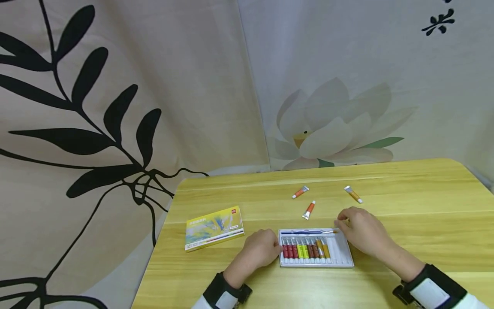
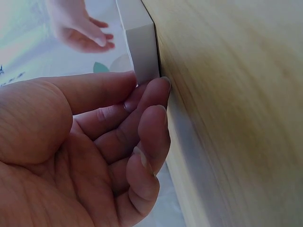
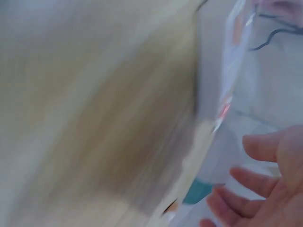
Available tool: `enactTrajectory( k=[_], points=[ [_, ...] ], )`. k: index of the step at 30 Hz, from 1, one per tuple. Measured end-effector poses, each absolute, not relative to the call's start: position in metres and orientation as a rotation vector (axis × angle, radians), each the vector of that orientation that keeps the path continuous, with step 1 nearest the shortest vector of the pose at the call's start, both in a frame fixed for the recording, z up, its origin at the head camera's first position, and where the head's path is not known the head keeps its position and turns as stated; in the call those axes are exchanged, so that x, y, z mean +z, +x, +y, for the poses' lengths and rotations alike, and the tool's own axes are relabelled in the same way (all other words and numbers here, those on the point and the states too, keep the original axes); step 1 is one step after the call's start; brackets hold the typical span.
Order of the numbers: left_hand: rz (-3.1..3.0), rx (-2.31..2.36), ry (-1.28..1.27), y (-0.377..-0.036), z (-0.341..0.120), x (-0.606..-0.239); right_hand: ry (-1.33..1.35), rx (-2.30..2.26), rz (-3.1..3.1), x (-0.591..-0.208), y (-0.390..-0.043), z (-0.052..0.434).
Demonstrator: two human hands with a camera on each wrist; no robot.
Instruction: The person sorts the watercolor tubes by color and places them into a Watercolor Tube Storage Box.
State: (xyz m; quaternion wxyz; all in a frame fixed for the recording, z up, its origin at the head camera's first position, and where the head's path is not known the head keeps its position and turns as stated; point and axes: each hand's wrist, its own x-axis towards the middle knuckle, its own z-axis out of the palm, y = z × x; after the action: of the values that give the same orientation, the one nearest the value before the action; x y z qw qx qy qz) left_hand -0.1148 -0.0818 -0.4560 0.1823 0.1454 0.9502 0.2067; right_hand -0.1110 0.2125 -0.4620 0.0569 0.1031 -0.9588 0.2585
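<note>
A white plastic paint tray lies on the table, holding a row of red, yellow, brown and ochre paint tubes. Along its top slot lies a blue-handled paintbrush. My left hand pinches the tray's left edge between thumb and fingers; the left wrist view shows the tray corner at the fingertips. Near the tray's upper right corner is my right hand; in the right wrist view its fingers are spread apart and hold nothing. Beyond the tray lie two orange paint tubes and an ochre paint tube.
A yellow paint box lies left of the tray, past my left hand. The wooden table has its far edge against a pale curtain printed with black leaves and a flower.
</note>
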Motion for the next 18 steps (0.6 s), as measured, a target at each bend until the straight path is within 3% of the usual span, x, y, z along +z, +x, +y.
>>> enactTrajectory(
  k=[10,18],
  points=[
    [2.701,0.588,0.421,-0.114,-0.082,-0.457,0.232,0.434,-2.991,-0.489,-0.165,0.255],
    [2.694,0.583,0.408,-0.114,-0.082,-0.457,0.143,0.430,-3.021,-0.496,-0.183,0.266]
  ],
)
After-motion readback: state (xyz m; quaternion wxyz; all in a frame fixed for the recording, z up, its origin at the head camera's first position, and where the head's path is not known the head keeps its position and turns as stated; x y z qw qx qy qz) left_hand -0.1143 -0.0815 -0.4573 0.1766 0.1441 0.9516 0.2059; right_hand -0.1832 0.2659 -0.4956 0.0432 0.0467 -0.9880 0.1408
